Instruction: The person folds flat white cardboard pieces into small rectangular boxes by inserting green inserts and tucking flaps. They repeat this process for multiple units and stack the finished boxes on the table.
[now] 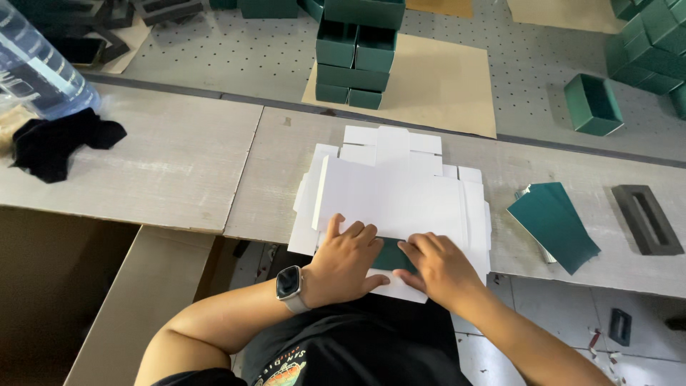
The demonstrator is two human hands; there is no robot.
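Note:
A stack of flat white die-cut cardboard sheets [400, 189] lies at the near edge of a grey wooden bench [179, 164]. My left hand [343, 261], with a smartwatch on its wrist, presses fingers down on the top sheet's near edge. My right hand [439, 268] presses beside it. Between the two hands a dark green flap [391, 255] of the top sheet shows, folded over toward me. Both hands touch this fold.
Flat dark green sheets [554, 225] and a grey foam insert [647, 218] lie to the right. Stacked green boxes [355, 53] stand on brown cardboard behind, more green boxes [643, 50] far right. A black cloth [57, 143] and a plastic bottle [36, 64] sit at left.

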